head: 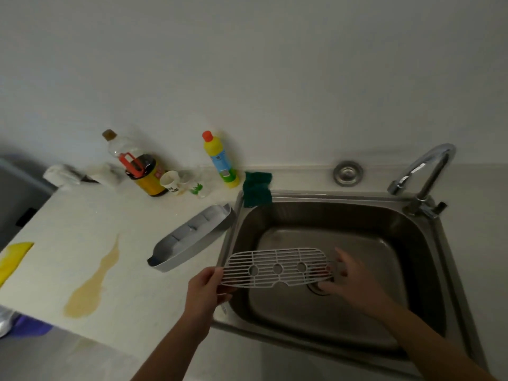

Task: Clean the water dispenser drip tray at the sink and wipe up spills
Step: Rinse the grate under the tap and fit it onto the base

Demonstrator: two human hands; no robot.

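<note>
Grille held over the sink

Steel sink (453,270) on the right; white grille (277,266) above its near-left part, left hand (204,287) pinching one end, right hand (349,276) grasping the other. Grey drip tray (192,237) lies left on the counter (82,221) by a brown spill (93,281)

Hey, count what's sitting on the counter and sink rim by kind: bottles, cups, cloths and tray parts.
Bottles: 3 (clear bottle with brown cap, dark jar with yellow label, yellow detergent bottle)
Cups: 2 (white paper cup, clear cup)
Cloths: 2 (green, yellow)
Tray parts: 1 (grey tray base)
Total: 8
</note>
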